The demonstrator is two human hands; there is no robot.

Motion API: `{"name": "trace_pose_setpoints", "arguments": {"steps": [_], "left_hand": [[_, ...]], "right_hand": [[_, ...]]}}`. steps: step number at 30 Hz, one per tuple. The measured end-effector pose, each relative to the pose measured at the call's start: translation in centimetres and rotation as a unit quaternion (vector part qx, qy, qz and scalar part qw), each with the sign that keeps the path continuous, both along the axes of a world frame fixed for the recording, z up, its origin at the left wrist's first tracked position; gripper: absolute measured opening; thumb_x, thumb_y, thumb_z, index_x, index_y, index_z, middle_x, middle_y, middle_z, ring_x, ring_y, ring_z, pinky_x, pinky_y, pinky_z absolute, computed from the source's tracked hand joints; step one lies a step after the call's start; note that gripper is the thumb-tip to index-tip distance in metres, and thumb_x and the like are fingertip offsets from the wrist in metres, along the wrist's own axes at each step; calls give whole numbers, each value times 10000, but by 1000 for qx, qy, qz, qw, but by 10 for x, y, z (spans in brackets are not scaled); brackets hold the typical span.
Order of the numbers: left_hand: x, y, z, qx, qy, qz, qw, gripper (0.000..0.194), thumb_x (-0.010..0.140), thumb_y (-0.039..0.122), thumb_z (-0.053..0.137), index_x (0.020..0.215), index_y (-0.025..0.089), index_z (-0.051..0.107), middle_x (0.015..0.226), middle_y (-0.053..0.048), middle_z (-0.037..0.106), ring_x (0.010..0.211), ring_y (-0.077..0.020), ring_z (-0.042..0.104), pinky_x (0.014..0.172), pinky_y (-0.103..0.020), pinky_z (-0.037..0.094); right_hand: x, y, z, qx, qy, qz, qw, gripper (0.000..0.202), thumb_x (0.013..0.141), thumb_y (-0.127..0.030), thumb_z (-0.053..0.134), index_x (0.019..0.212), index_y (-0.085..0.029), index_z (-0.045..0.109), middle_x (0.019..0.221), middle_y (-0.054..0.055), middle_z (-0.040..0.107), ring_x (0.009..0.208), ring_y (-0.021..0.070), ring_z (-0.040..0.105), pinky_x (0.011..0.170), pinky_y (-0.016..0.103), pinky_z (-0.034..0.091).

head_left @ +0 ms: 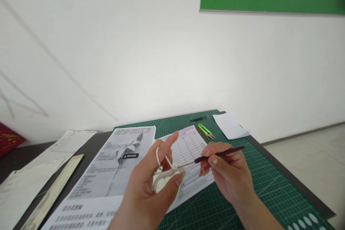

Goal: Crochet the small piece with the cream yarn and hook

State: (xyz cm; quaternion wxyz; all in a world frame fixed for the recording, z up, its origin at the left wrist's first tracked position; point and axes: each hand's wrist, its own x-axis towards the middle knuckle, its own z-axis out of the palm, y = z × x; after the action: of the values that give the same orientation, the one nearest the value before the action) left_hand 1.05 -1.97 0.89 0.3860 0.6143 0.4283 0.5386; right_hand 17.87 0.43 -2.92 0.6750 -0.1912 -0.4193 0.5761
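My left hand (151,183) pinches a small piece of white crochet work (163,179) between thumb and fingers. White yarn (158,156) loops round its raised index finger. My right hand (229,172) grips a crochet hook (218,153) by its dark handle, pen-fashion. The hook's thin metal shaft points left, and its tip meets the yarn at the edge of the piece. Part of the crochet work is hidden behind my left thumb and fingers.
Under my hands lies a green cutting mat (269,183). On it are a printed picture sheet (94,179), a table sheet (185,143), green thread snips (205,130), dark tweezers (198,118) and white paper (229,125). A ruler (54,194) and handwritten sheets (59,151) lie left. A white wall (161,50) stands behind.
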Motion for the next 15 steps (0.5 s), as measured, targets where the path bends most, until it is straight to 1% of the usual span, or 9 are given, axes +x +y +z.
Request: {"name": "trace_pose_setpoints", "arguments": {"steps": [2,3,5,6,9,11,13,15], "left_hand": [[4,-1,1,51,28,22,998,484,775,150,676,1199,383,654,812,-3,583,703,-158,515,644,-261,388],[6,-1,1,71,31,23,997,470,782,134,661,1183,379,666,840,-12,599,729,-168,528,652,-264,394],[7,-2,1,90,28,26,995,435,799,113,630,1139,377,694,827,-18,621,732,-177,539,654,-268,401],[8,-3,0,85,26,34,995,422,801,110,626,1117,378,706,801,-16,629,714,-176,540,655,-270,405],[7,-4,-2,21,5,61,998,417,775,151,678,1122,380,705,740,-1,634,634,-157,522,620,-267,409],[7,-4,-2,-43,-32,59,997,442,741,199,729,1145,376,694,692,12,609,603,-139,504,559,-246,388],[6,-2,0,-114,-94,34,988,477,691,219,781,1135,373,698,643,31,583,565,-109,477,514,-217,356],[6,0,3,-184,-166,-13,969,512,629,203,823,1106,358,715,621,43,594,537,-81,460,506,-196,343]], "right_hand": [[0,0,0,-1,6,4,1000,37,725,-202,771,762,-199,766,633,4,699,511,111,650,485,196,556],[0,0,1,-4,7,5,1000,38,726,-201,771,763,-198,765,626,4,701,510,110,651,488,193,556],[-1,-1,1,-12,6,7,1000,40,725,-203,773,764,-196,766,613,7,706,503,108,650,487,185,553],[-1,-1,1,-15,6,5,1000,42,723,-207,776,763,-196,767,609,9,709,499,107,648,483,183,551],[-1,-2,2,-21,9,-9,1000,48,714,-220,785,751,-195,768,601,11,711,483,107,641,473,183,550],[-1,-2,2,-23,11,-10,1000,50,713,-220,787,749,-192,766,599,7,709,489,103,644,483,176,550],[0,-1,2,-25,12,-6,1000,51,713,-212,788,751,-189,764,608,3,708,501,98,650,495,169,550],[0,0,1,-24,10,-5,1000,52,711,-210,788,747,-186,761,620,2,707,506,100,652,499,174,553]]}}
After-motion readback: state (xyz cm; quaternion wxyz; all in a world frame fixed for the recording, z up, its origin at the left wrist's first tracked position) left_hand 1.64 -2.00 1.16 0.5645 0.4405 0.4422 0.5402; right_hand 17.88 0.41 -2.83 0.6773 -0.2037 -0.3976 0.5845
